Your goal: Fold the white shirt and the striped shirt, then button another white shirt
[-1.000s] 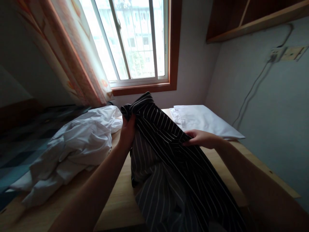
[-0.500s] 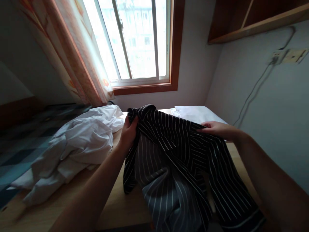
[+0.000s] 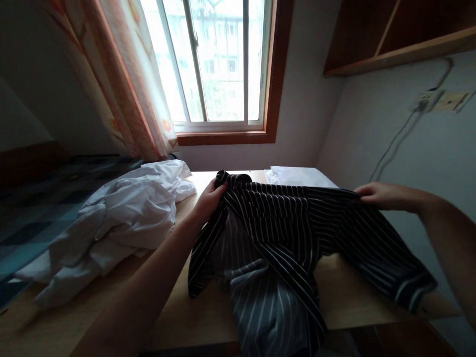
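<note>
A black shirt with white stripes [image 3: 277,213] is stretched between my two hands above the wooden table [image 3: 208,317]. My left hand [image 3: 212,195] pinches it at the collar end. Out along a sleeve, my right hand [image 3: 375,194] is closed on the upper edge of the cloth. The sleeve's banded cuff hangs down at the right. The shirt's greyer inner side shows in the opening below my left hand, and its lower part droops over the table's near edge.
Crumpled white cloth [image 3: 130,213] lies on the table at the left, beside a dark checked surface [image 3: 26,233]. Folded white cloth [image 3: 301,176] rests at the back right. A cable [image 3: 390,141] hangs from a wall socket [image 3: 427,101]; above is a wooden shelf [image 3: 401,57].
My right hand has slid or moved right along the sleeve, pulling the shirt wider and flatter. The cuff has swung to the right. My left hand has shifted slightly right.
</note>
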Tool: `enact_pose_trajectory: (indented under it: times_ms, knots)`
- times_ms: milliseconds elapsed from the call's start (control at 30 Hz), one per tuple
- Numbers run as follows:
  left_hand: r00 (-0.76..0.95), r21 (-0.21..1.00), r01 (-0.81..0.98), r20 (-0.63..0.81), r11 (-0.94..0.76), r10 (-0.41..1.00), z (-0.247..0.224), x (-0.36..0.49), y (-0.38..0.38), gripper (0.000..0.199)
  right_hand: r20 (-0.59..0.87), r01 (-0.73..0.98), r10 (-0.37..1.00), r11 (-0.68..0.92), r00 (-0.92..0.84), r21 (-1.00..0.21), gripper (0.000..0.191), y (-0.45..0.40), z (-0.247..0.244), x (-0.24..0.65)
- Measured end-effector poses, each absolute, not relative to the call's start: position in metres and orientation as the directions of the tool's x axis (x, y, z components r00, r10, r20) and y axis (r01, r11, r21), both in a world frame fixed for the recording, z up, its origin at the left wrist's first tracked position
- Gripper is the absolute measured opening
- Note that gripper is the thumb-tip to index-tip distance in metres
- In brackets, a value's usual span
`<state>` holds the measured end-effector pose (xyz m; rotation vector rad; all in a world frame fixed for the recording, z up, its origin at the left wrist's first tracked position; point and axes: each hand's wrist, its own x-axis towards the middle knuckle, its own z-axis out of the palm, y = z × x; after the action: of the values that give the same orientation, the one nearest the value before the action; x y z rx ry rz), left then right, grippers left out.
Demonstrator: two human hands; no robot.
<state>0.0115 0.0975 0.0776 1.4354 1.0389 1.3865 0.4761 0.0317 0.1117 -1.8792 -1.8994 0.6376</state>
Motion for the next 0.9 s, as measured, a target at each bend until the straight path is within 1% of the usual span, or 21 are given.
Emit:
enact_pose_trajectory:
  times_ms: [33, 67, 133, 167, 233, 300, 333, 367, 400, 433, 500, 533, 600, 667, 700, 733, 800, 833, 900]
  knots:
    - [0.023, 0.946, 0.024, 0.324, -0.325, 0.946, 0.078, 0.015, 0.101, 0.042, -0.033, 0.804, 0.999, -0.012, -0.010, -0.594, 0.028, 0.041, 0.118, 0.481]
    - [0.014, 0.931, 0.051, 0.362, -0.362, 0.932, 0.078, 0.018, 0.106, 0.041, 0.018, 0.815, 0.999, -0.022, 0.041, -0.579, 0.029, 0.050, 0.122, 0.483]
    - [0.002, 0.909, 0.115, 0.403, -0.401, 0.915, 0.080, 0.025, 0.120, 0.037, 0.190, 0.898, 0.974, -0.032, 0.127, -0.438, 0.025, 0.069, 0.123, 0.480]
    - [-0.011, 0.900, 0.160, 0.412, -0.405, 0.911, 0.080, 0.028, 0.127, 0.035, 0.281, 0.934, 0.949, -0.035, 0.142, -0.355, 0.024, 0.077, 0.119, 0.474]
    - [-0.067, 0.869, 0.308, 0.425, -0.387, 0.903, 0.080, 0.032, 0.142, 0.035, 0.391, 0.968, 0.908, -0.053, 0.149, -0.247, 0.028, 0.089, 0.107, 0.455]
    - [-0.059, 0.812, 0.515, 0.355, -0.276, 0.933, 0.078, 0.033, 0.153, 0.040, 0.470, 0.980, 0.876, -0.019, 0.113, -0.200, 0.042, 0.092, 0.091, 0.426]
    - [-0.041, 0.759, 0.620, 0.284, -0.198, 0.958, 0.076, 0.032, 0.155, 0.042, 0.502, 0.982, 0.860, 0.011, 0.087, -0.190, 0.047, 0.089, 0.084, 0.410]
    - [-0.026, 0.687, 0.715, 0.211, -0.130, 0.977, 0.074, 0.031, 0.155, 0.043, 0.515, 0.980, 0.856, 0.065, 0.042, -0.187, 0.047, 0.085, 0.078, 0.392]
    - [-0.018, 0.604, 0.793, 0.166, -0.087, 0.986, 0.073, 0.030, 0.152, 0.044, 0.518, 0.969, 0.855, 0.154, -0.033, -0.192, 0.044, 0.078, 0.073, 0.374]
    - [-0.009, 0.515, 0.853, 0.164, -0.078, 0.986, 0.073, 0.027, 0.148, 0.044, 0.504, 0.942, 0.855, 0.263, -0.126, -0.210, 0.038, 0.070, 0.069, 0.357]
    - [0.042, 0.348, 0.928, 0.263, -0.135, 0.964, 0.074, 0.023, 0.133, 0.044, 0.422, 0.852, 0.857, 0.437, -0.296, -0.290, 0.028, 0.053, 0.064, 0.325]
    - [0.088, 0.277, 0.944, 0.317, -0.181, 0.944, 0.075, 0.020, 0.123, 0.044, 0.383, 0.804, 0.847, 0.496, -0.368, -0.326, 0.026, 0.045, 0.063, 0.310]
    - [0.152, 0.173, 0.959, 0.349, -0.223, 0.925, 0.081, 0.015, 0.100, 0.038, 0.371, 0.740, 0.814, 0.569, -0.446, -0.358, 0.025, 0.034, 0.060, 0.284]
    - [0.160, 0.054, 0.981, 0.338, -0.189, 0.927, 0.088, 0.009, 0.074, 0.039, 0.375, 0.662, 0.747, 0.662, -0.548, -0.351, 0.025, 0.029, 0.056, 0.263]
    - [0.122, -0.008, 0.992, 0.330, -0.127, 0.936, 0.092, 0.006, 0.061, 0.044, 0.376, 0.626, 0.714, 0.699, -0.591, -0.345, 0.028, 0.028, 0.053, 0.255]
    - [0.074, -0.053, 0.997, 0.285, -0.062, 0.956, 0.094, 0.002, 0.048, 0.050, 0.374, 0.598, 0.689, 0.725, -0.621, -0.342, 0.032, 0.029, 0.049, 0.247]
    - [-0.026, -0.097, 0.995, 0.110, 0.036, 0.994, 0.097, -0.006, 0.026, 0.064, 0.352, 0.582, 0.674, 0.739, -0.650, -0.340, 0.044, 0.030, 0.039, 0.234]
    - [-0.032, -0.095, 0.995, 0.037, 0.035, 0.999, 0.096, -0.010, 0.017, 0.069, 0.333, 0.597, 0.684, 0.729, -0.649, -0.334, 0.049, 0.031, 0.033, 0.229]
    - [0.000, -0.026, 1.000, -0.090, -0.002, 0.996, 0.091, -0.017, 0.005, 0.070, 0.300, 0.655, 0.723, 0.691, -0.622, -0.307, 0.054, 0.032, 0.021, 0.222]
